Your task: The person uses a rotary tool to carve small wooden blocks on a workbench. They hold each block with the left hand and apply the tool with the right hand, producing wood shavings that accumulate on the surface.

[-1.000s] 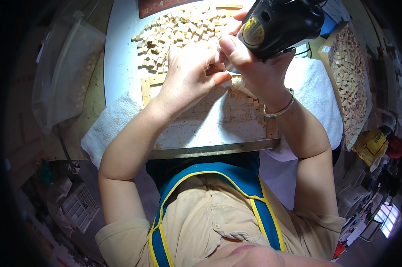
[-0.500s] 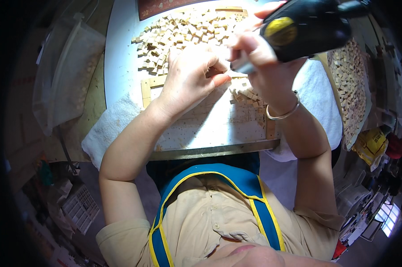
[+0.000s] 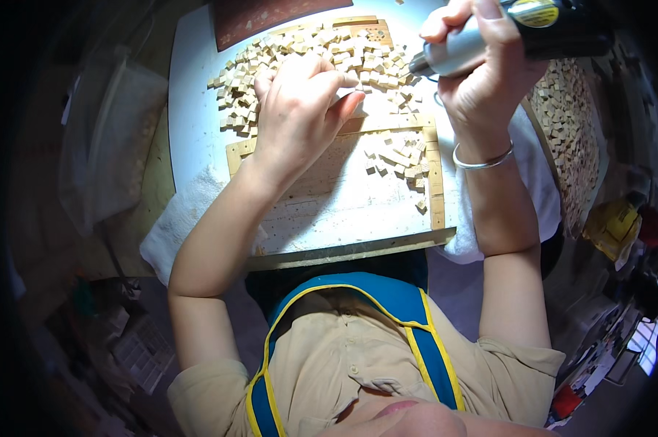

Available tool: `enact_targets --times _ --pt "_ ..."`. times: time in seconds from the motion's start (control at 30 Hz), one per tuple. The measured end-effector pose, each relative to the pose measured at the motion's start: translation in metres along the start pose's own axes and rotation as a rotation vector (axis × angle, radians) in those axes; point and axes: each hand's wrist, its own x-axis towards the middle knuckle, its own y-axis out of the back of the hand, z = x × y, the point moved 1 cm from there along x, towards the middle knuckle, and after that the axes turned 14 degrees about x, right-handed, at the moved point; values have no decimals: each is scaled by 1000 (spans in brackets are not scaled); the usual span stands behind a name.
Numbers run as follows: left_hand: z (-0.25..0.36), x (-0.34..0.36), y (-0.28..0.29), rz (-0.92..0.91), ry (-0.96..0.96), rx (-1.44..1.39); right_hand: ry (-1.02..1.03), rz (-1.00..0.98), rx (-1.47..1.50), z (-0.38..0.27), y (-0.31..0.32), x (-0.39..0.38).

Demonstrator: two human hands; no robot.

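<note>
My right hand grips a black power tool with a silver nose and a yellow round label. Its narrow tip points left, above the right side of a heap of small pale wooden cubes. Over the heap's near edge lies my left hand, its thumb and index finger apart. The other fingers reach among the cubes and are partly hidden. Nearer to me, a wooden frame lies on the white board. Inside its right corner sits a smaller group of loose wooden pieces.
A dark red panel lies at the board's far edge. White towels hang at both sides, one towel on the left. A container full of wooden bits stands at the right, a translucent bag at the left.
My hands have come apart. The left hand has shifted left from the tool's nose, its pinch loosened. My right hand has drawn the tool to the right, uncovering the pieces in the frame.
</note>
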Motion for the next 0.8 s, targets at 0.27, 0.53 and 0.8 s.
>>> enact_targets --times 0.27,0.53,0.8 --pt "-1 5 -7 -58 22 14 -10 -75 136 12 0 -6" --pt "11 -11 10 -120 59 -225 -94 8 75 21 8 -16" --pt "8 -18 24 -308 152 -274 -316 -36 -57 24 12 -38"
